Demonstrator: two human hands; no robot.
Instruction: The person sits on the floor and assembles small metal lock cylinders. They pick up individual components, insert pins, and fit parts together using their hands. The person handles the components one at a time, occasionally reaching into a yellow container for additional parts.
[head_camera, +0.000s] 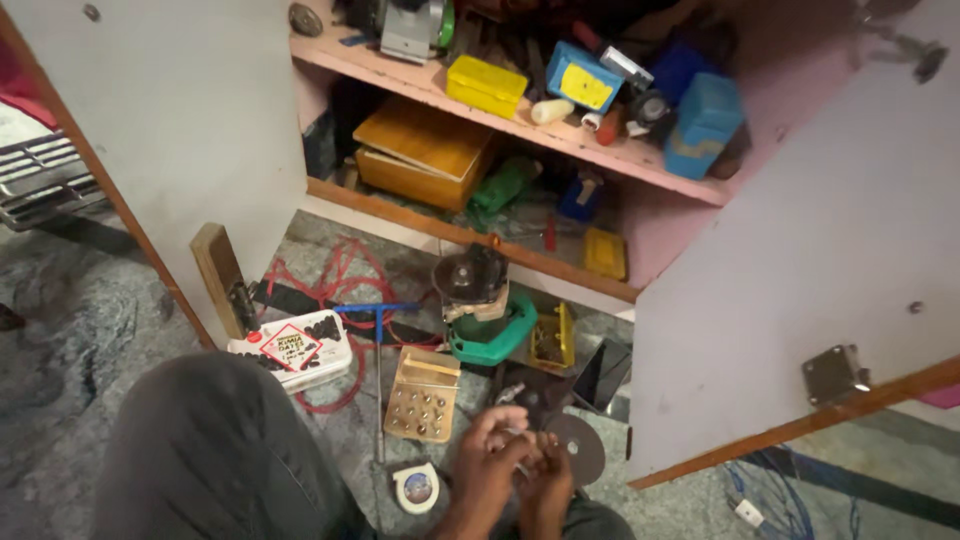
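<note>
Between hands (520, 470), small part (indistinct) beside grey disc (577, 447).

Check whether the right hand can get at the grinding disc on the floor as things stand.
Probably yes: the right hand is right beside the grinding disc, which lies bare on the floor, though both hands seem busy with a small part.

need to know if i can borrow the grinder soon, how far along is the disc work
Done: cupboard doors are open, and the grinder and wooden bit box sit out on the floor. In hand: both hands are together over a small part too blurred to identify, beside a loose grey disc. Left: that disc is not on the grinder, and red cable and tools lie scattered.
</note>
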